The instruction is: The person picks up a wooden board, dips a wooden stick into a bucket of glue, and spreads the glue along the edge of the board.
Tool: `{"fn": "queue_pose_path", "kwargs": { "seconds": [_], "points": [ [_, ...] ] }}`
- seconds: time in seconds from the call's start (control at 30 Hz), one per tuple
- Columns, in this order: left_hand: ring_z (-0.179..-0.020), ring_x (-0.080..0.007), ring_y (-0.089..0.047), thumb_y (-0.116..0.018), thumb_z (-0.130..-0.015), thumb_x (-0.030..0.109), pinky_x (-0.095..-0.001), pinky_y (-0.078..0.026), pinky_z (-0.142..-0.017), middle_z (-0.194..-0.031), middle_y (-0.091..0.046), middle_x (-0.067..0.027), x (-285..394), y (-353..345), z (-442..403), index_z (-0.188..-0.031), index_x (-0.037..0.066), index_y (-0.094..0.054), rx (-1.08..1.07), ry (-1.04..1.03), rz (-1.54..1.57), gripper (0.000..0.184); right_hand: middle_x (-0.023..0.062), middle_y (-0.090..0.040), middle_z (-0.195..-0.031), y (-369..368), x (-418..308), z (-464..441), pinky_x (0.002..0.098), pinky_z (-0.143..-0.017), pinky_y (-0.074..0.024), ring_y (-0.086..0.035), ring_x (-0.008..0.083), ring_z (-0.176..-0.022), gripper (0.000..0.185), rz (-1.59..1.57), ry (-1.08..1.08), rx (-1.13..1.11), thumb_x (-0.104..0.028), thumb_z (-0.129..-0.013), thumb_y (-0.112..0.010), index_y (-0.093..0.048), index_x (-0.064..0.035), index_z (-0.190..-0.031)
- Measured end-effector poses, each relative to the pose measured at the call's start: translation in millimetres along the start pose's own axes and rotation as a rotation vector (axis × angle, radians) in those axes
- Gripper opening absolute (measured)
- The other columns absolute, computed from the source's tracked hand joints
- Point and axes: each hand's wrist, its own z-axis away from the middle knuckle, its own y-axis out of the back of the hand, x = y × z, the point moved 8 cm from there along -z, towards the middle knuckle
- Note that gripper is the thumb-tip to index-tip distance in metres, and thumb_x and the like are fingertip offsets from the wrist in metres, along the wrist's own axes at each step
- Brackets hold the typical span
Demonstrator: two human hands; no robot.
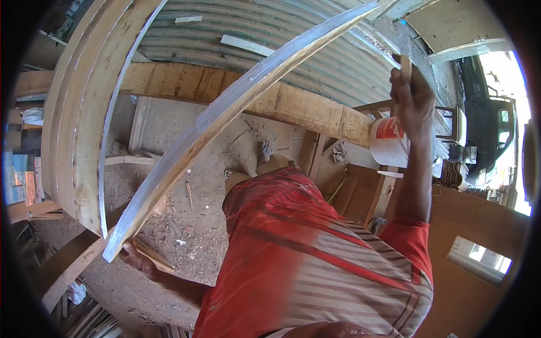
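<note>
A long curved wooden board [225,115] runs diagonally across the view, its upward face coated bluish white and its side bare wood. My left hand [141,262] is at its lower left end, with the fingers closed against its edge and partly hidden. My right hand [414,98] is raised at the upper right, away from the board, closed around the handle of a brush [405,56] that points up. Below this hand stands a white bucket [382,147] with a red label.
Several curved boards [84,124] stand together on the left, one with a whitish edge. A thick wooden beam [197,83] crosses beneath the curved board. Corrugated metal sheeting [191,42] lies beyond it. Wood scraps litter the dirt floor [197,248]. A brown panel [479,225] is at the right.
</note>
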Motion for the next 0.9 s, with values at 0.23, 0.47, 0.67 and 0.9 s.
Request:
{"fn": "queue_pose_path", "kwargs": {
  "seconds": [0.23, 0.47, 0.67, 0.9],
  "points": [
    [-0.117, -0.0320, -0.061, -0.034, -0.116, 0.044, -0.0464, -0.049, -0.103, -0.134, -0.063, -0.0220, -77, 14, -21, -0.141, -0.004, -0.058, 0.128, -0.110, 0.053, 0.059, 0.0046, -0.069, -0.092, 26, 107, -153, 0.0303, -0.063, -0.0452, -0.061, 0.0105, -0.076, 0.043, 0.019, -0.067, -0.075, -0.044, -0.100, -0.066, -0.073, -0.0041, -0.115],
    [-0.126, -0.0312, -0.058, -0.042, -0.115, 0.023, -0.0447, -0.049, -0.108, -0.144, -0.056, -0.0232, -92, 17, -20, -0.155, -0.005, -0.037, 0.232, -0.709, -0.519, 0.049, 0.0051, -0.068, -0.098, -4, 448, -401, 0.0400, -0.068, -0.0494, -0.055, 0.0179, -0.076, 0.034, -0.380, -0.395, -0.066, -0.044, -0.101, -0.060, -0.060, -0.0117, -0.112],
    [-0.139, -0.0268, -0.050, -0.039, -0.113, 0.048, -0.0446, -0.037, -0.118, -0.151, -0.053, -0.0159, -68, -16, -41, -0.153, -0.002, -0.042, 0.116, -0.148, 0.365, 0.064, 0.0195, -0.046, -0.159, -103, 465, -409, 0.0489, -0.120, -0.0414, -0.050, 0.0358, -0.142, 0.060, -0.666, -0.392, -0.056, -0.030, -0.110, -0.043, -0.030, -0.0044, -0.162],
    [-0.144, -0.0247, -0.045, -0.051, -0.108, 0.056, -0.0438, -0.028, -0.124, -0.157, -0.050, -0.0088, -78, -10, -46, -0.158, 0.005, -0.039, 0.179, 0.007, 0.496, 0.073, 0.0164, -0.034, -0.169, -168, 388, -414, 0.0455, -0.128, -0.0261, -0.034, 0.0368, -0.156, 0.074, 0.269, 0.237, -0.533, -0.031, -0.106, -0.059, -0.023, -0.0069, -0.166]
  ]
}}
